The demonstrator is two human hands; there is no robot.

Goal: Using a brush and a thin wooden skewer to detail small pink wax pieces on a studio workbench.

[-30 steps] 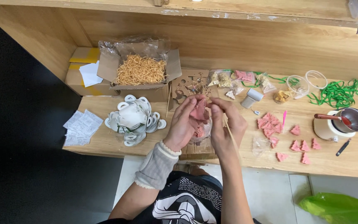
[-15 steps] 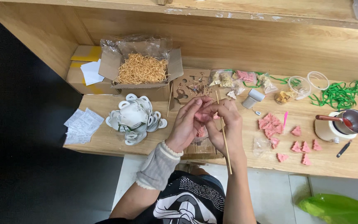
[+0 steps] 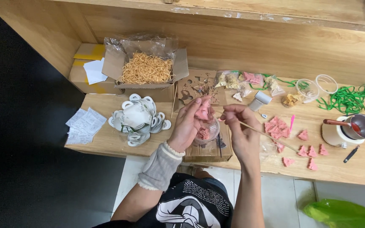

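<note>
On the wooden bench (image 3: 106,139) at frame centre, I'd keep my left hand (image 3: 186,126) pinching the pink piece (image 3: 202,110) steady above the clear cup (image 3: 205,133) while my right hand (image 3: 241,126), closed on the thin stick (image 3: 267,136), works gently

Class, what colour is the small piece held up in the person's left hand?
Pink. The piece in the left hand shows best in the head view.

The left hand (image 3: 186,126) comes out of a light grey ribbed knit cuff (image 3: 159,166) that covers the wrist and part of the forearm. The right hand (image 3: 241,126) and forearm are bare. The person wears a black T-shirt (image 3: 191,207) with a white graphic print on the front.
</note>
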